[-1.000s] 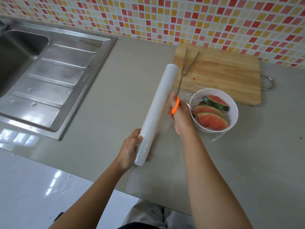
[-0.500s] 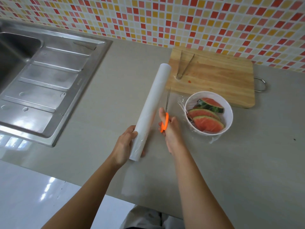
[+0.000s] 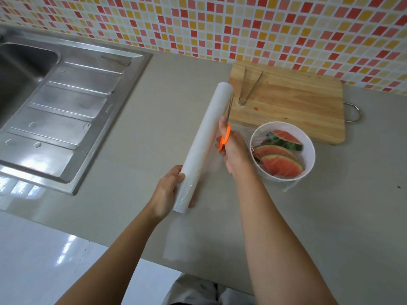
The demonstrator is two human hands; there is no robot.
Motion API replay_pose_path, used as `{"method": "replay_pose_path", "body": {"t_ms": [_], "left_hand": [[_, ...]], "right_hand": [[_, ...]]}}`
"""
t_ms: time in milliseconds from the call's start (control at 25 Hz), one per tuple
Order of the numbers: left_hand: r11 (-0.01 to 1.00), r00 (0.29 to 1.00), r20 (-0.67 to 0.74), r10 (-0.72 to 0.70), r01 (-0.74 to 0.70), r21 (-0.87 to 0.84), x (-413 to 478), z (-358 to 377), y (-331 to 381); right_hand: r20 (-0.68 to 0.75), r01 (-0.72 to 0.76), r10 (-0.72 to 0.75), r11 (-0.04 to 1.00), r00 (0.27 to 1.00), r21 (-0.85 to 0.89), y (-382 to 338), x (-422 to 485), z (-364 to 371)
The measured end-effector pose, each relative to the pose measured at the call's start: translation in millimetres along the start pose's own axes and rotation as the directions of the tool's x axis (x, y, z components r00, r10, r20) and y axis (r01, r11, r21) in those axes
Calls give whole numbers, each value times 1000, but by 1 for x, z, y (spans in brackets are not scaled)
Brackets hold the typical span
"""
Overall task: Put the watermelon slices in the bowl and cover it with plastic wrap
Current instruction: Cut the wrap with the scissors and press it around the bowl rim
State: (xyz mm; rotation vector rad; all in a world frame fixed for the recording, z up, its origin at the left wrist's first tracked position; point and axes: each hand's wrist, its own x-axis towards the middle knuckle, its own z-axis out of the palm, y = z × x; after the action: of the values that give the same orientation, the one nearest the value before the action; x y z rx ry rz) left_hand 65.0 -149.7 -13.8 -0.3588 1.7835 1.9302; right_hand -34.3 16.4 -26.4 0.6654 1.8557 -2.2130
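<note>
**Ana:** Where is the watermelon?

**Ben:** Three watermelon slices (image 3: 282,165) lie in the white bowl (image 3: 311,150) on the grey counter (image 3: 330,216). Clear wrap is stretched over the bowl, and a bit of it sticks out on the near side.

**Ana:** What is just left of the bowl?

**Ben:** The right hand (image 3: 233,150). Its fingers are curled through the orange handles of the scissors (image 3: 225,137). The blades point away, toward the tiled wall.

**Ana:** And the roll?

**Ben:** The roll of plastic wrap (image 3: 204,146) is a bit further left of the bowl, right beside the scissors. The left hand (image 3: 167,192) grips its near end, with the fingers curled round it. I cannot tell if the roll rests on the counter.

**Ana:** What is behind the bowl?

**Ben:** A wooden cutting board (image 3: 297,106), with metal tongs (image 3: 248,89) lying on it.

**Ana:** And the sink (image 3: 66,106)?

**Ben:** Far to the left of the bowl.
</note>
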Motion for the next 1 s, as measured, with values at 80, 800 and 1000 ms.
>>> {"method": "replay_pose_path", "body": {"t_ms": [80, 800, 1000], "left_hand": [[1000, 1000, -3, 4, -4, 4, 1, -1, -1], [1000, 999, 33, 7, -8, 19, -6, -15, 5], [999, 1000, 26, 14, -13, -40, -12, -27, 3]], "right_hand": [[4, 29, -29, 999, 1000, -14, 0, 3, -1], [-58, 8, -7, 1000, 998, 13, -17, 28, 4], [-58, 20, -19, 1000, 998, 20, -24, 31, 12]]}}
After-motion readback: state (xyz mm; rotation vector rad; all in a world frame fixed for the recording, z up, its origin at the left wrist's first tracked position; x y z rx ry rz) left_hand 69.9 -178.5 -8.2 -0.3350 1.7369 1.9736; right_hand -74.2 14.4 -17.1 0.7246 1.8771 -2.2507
